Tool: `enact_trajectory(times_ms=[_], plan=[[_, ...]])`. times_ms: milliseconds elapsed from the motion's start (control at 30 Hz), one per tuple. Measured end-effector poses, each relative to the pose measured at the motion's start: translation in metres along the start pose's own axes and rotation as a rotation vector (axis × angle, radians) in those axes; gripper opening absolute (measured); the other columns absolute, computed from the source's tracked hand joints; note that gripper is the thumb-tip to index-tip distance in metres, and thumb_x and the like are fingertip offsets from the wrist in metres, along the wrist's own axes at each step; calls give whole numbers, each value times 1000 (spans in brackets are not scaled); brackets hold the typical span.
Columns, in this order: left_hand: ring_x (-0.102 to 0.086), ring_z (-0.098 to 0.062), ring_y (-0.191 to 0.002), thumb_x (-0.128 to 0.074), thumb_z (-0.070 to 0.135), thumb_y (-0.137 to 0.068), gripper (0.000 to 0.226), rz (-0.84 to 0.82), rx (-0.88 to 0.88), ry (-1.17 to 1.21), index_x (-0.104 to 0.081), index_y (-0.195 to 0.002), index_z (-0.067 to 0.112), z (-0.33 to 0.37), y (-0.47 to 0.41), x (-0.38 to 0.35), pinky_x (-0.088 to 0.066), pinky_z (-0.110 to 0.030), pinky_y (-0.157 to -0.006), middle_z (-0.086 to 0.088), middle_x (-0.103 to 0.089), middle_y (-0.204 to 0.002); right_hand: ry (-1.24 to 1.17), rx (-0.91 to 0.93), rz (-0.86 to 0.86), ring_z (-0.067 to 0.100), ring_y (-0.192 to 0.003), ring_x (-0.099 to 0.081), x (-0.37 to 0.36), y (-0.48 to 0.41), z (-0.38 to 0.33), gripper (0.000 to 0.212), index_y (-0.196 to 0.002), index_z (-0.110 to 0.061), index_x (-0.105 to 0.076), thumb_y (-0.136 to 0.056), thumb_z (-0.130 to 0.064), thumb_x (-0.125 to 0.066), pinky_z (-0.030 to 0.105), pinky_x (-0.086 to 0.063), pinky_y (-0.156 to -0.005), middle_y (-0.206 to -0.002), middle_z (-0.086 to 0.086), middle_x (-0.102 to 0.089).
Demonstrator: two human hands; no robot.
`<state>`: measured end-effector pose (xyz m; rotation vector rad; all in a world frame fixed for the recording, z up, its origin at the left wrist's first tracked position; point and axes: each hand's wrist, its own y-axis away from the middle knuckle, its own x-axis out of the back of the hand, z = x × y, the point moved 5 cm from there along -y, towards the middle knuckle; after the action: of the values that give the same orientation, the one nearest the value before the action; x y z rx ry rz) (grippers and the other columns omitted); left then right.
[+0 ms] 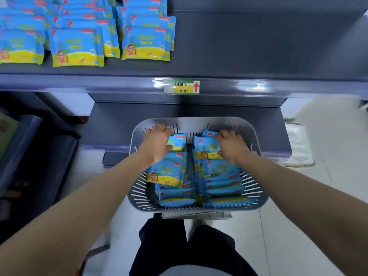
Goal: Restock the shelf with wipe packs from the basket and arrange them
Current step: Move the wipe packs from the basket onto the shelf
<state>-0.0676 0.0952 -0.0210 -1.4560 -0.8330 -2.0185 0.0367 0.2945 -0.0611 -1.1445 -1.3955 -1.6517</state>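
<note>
- Gripping a far wipe pack (178,142) in the basket (258,196), the left hand (158,141) curls over its top edge; the right hand (232,146) clasps a second pack (206,147).
- Packs seem light, soft, slick; pinch across the short sides.
- Blue-and-yellow wrappers, cartoon figure; matching rows (76,46) stand far left on the shelf (258,46).

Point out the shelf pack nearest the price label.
The front pack of the rightmost row, just up-left of the price label; the middle front pack and left front pack lie farther left.
</note>
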Motion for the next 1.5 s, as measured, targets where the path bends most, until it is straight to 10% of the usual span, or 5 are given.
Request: enact_trajectory(times_ms=[667, 1100, 1500], plan=[[-39, -30, -117, -54, 8, -82, 36, -125, 95, -509, -55, -118, 10, -20, -24, -47, -35, -40, -96, -13, -44, -125, -121, 23, 195, 31, -114, -46, 54, 9, -8, 32, -118, -17, -51, -86, -16, -52, 41, -36, -91, -119, 8, -53], [-52, -27, -82, -58, 14, -81, 8, -38, -17, -52, -58, -89, 12, 1, -9, 119, -41, -33, -67, -11, -63, -101, -332, 190, 711, 32, -93, -56, 257, 9, -37, 36, -116, -13, -51, -82, -16, -62, 39, -39, -82, -106, 9, -57], [-54, -18, -73, -74, 9, -72, 18, 224, -17, 289, -62, -84, 14, -75, -16, 250, -42, -29, -65, -1, -61, -78, -494, 224, 318, 23, -109, -53, 299, -130, -82, 50, -123, -19, -56, -77, -16, -75, 25, -39, -82, -125, 5, -55]])
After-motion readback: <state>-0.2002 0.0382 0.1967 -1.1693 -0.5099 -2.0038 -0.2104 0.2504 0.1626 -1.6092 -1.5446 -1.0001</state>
